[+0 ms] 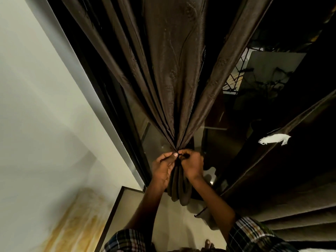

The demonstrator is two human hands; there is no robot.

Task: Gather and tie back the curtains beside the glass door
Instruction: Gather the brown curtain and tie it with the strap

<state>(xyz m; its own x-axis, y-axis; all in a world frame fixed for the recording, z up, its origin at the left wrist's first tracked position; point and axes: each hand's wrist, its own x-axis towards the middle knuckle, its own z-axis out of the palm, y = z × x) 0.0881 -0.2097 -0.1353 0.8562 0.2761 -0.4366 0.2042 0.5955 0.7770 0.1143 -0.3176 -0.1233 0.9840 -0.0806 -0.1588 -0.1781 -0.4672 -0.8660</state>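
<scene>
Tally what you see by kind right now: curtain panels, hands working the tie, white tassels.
Brown curtain panels: 2, the gathered curtain and a second curtain at right
Hands at the pinch point: 2, left hand, right hand
White tassel: 1
Total: 5

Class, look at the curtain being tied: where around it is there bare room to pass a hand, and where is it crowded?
Free: the glass door left of the gathered curtain, up to the dark frame; and the gap right of it, before the second curtain. Crowded: the pinch point, where the left hand and right hand close on the tie.
</scene>
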